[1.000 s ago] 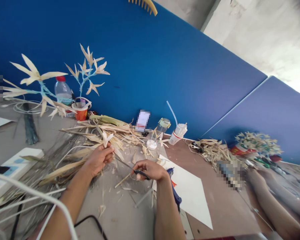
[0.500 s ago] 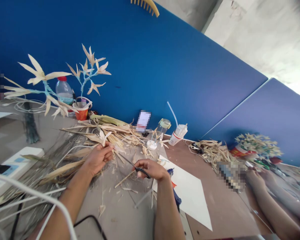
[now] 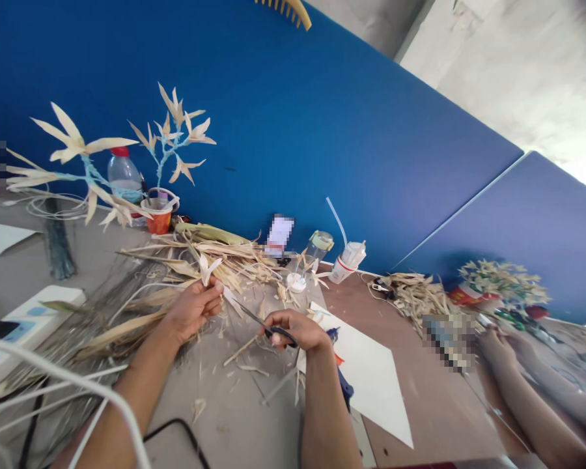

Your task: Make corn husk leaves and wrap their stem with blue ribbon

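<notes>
My left hand (image 3: 195, 309) pinches a pale piece of dried corn husk (image 3: 208, 269), whose petal-like tips stick up above my fingers. My right hand (image 3: 297, 329) is closed around the black handles of a pair of scissors (image 3: 252, 315). The blades point left toward my left fingertips, and a small pale strip shows at their tip; whether they touch the husk is hard to tell. Below the scissors, a thin dry stalk (image 3: 240, 350) and husk scraps lie on the table. A heap of dried husks (image 3: 219, 254) spreads behind my left hand.
Husk flowers on blue-wrapped stems (image 3: 163, 156) stand in a red cup (image 3: 159, 218) at back left. A power strip (image 3: 34, 316) and cables lie at left. White paper (image 3: 376, 378) with a blue glue gun (image 3: 344, 384) lies right. Another person's hands (image 3: 498, 348) are far right.
The husk in my left hand has turned slightly, its tips now pointing more to the right. The scissors have shifted a little to the right with my right hand.
</notes>
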